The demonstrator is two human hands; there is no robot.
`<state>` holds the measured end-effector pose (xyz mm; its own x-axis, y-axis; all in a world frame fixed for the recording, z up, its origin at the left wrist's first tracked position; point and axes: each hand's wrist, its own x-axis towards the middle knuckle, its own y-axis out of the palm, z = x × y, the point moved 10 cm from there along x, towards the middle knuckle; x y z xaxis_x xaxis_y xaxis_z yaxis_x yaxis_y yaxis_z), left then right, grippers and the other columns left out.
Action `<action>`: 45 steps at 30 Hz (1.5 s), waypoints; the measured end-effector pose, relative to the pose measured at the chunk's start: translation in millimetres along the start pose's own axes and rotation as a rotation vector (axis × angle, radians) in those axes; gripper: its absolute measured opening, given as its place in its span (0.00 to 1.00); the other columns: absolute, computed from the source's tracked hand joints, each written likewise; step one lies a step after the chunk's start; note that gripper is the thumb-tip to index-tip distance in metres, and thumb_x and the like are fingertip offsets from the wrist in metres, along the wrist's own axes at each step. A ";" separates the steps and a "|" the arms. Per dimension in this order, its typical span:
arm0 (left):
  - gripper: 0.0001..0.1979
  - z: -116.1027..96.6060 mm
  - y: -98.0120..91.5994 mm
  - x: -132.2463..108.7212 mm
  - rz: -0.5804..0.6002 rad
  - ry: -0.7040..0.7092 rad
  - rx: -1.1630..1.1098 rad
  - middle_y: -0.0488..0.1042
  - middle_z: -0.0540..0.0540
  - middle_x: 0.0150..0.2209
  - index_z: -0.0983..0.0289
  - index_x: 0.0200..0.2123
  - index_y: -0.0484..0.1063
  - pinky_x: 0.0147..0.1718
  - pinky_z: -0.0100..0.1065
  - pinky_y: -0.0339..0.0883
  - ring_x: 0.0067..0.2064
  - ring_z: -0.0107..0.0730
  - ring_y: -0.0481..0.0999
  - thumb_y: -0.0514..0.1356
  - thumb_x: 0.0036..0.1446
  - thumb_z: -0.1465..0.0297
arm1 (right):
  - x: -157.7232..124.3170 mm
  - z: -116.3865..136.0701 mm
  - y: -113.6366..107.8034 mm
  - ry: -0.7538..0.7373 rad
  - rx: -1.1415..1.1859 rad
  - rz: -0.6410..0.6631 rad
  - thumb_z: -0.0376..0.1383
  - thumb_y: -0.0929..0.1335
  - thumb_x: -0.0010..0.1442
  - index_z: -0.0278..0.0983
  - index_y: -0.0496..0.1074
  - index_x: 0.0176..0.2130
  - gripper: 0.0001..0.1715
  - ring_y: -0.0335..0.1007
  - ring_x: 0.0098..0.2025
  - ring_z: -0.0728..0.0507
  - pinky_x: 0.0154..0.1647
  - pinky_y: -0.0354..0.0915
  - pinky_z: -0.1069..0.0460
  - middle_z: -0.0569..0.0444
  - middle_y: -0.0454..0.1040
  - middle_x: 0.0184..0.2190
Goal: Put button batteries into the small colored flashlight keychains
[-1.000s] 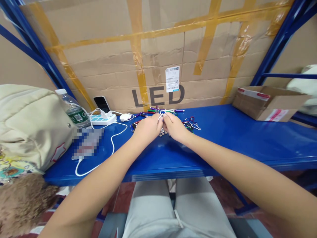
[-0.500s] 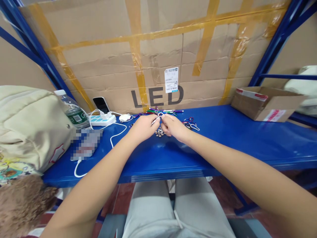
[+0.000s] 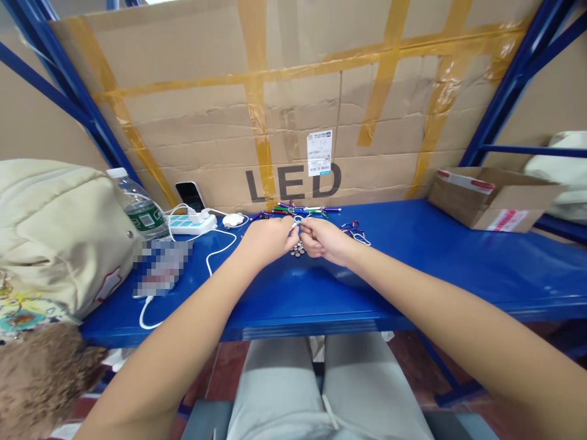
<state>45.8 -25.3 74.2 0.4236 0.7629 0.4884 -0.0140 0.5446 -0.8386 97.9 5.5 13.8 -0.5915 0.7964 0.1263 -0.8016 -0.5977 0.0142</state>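
A small silvery clip [image 3: 296, 223] sits pinched between left hand [image 3: 268, 239] and right hand [image 3: 321, 238], fingertips together.

Small item [image 3: 296, 225] between both hands, too tiny to identify.

Both hands [image 3: 298, 239] have lifted the small silver piece [image 3: 296, 224] off the pile

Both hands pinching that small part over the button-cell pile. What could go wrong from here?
1. The left hand and right hand pinch a tiny part by the fingertips; a slip could drop it into the cells.
2. The cells lie loose and could roll off the shelf.
3. The cable runs close by the left forearm and might snag.
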 end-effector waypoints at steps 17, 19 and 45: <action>0.13 3.6 10.3 2.9 0.028 0.036 -0.460 0.76 0.55 0.39 0.62 0.42 0.71 0.37 0.34 0.64 0.39 0.37 0.75 0.49 0.63 0.65 | -11.9 18.1 -109.3 0.146 -0.970 -0.195 0.32 0.68 0.55 0.38 0.61 0.15 0.21 0.50 0.15 0.52 0.17 0.50 0.53 0.58 0.60 0.12; 0.12 4.9 15.5 3.4 0.054 0.045 -0.460 0.76 0.54 0.41 0.61 0.43 0.71 0.40 0.34 0.65 0.41 0.37 0.74 0.50 0.63 0.65 | -24.8 5.6 -133.3 0.395 -1.137 -0.203 0.39 0.68 0.57 0.37 0.63 0.14 0.23 0.53 0.14 0.50 0.17 0.51 0.52 0.55 0.62 0.12; 0.15 -38.5 6.5 -0.3 -0.121 0.218 0.103 0.72 0.61 0.33 0.67 0.38 0.71 0.32 0.37 0.62 0.38 0.41 0.72 0.44 0.65 0.75 | -7.0 -30.0 -30.5 0.390 0.023 -0.037 0.39 0.55 0.66 0.39 0.51 0.24 0.19 0.34 0.12 0.54 0.12 0.39 0.58 0.66 0.45 0.11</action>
<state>80.5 -35.4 59.3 0.6129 0.6028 0.5108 -0.0387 0.6686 -0.7426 123.9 20.9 -17.2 -0.5547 0.7900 -0.2610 -0.8233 -0.5666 0.0348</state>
